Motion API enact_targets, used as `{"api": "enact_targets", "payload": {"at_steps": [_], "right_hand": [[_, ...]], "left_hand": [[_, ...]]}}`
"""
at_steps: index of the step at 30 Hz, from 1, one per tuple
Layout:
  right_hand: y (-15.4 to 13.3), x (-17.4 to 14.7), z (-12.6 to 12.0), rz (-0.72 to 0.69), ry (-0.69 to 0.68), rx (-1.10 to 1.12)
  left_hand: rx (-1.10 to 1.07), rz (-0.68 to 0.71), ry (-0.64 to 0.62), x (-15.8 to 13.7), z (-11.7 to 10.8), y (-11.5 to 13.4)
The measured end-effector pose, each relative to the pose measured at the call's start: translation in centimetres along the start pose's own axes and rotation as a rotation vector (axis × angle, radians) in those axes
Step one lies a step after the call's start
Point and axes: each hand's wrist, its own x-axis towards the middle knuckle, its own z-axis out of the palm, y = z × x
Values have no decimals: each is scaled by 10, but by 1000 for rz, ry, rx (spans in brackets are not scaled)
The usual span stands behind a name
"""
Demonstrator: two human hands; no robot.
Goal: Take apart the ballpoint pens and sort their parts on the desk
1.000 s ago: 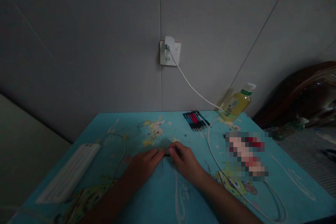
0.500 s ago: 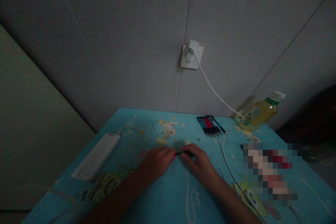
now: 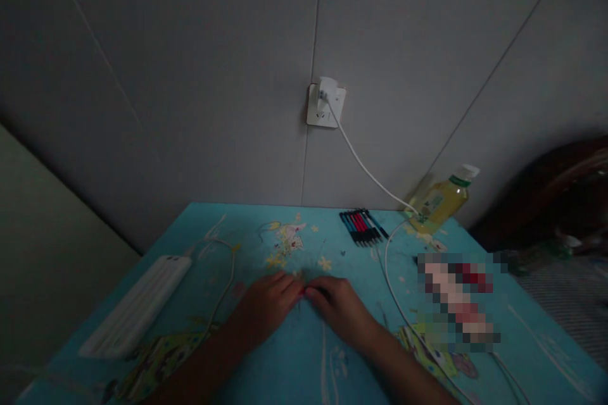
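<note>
Just above the blue table, my left hand [image 3: 272, 299] is closed around the red barrel of a pen [image 3: 303, 292]. Most of the barrel is covered by the fingers. My right hand [image 3: 337, 305] meets it from the other side, its thumb and fingers pinched on the pen's dark end. Only a small bit of red shows where the two hands come together. Beyond them, a row of several pens [image 3: 363, 228] with blue, red and black bodies lies side by side, tips toward me.
A white power strip [image 3: 135, 307] lies on the left of the table [image 3: 285, 361]. At the back right stands a bottle of yellow liquid [image 3: 441, 204]. A white cable [image 3: 361, 161] runs from the wall socket [image 3: 325, 106] across the table. A blurred-out item [image 3: 456, 297] lies at right.
My hands have moved together, covering the dark section of pen that showed between them. The camera has turned a little to the right.
</note>
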Motion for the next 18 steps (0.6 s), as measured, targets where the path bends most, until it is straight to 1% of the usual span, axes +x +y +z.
{"api": "enact_targets", "payload": {"at_steps": [4, 8, 12, 15, 18], "right_hand": [[2, 2, -7, -41, 105, -4], [0, 3, -12, -29, 130, 35], [-1, 5, -13, 49, 152, 168], [2, 8, -18, 126, 230, 315], [6, 10, -26, 184, 313, 388]], "left_hand": [[-33, -69, -33, 0, 2, -4], [-15, -97, -59, -5, 12, -12], [-55, -125, -54, -6, 13, -14], [-107, -198, -48, -5, 8, -13], [-157, -290, -44, -3, 4, -10]]}}
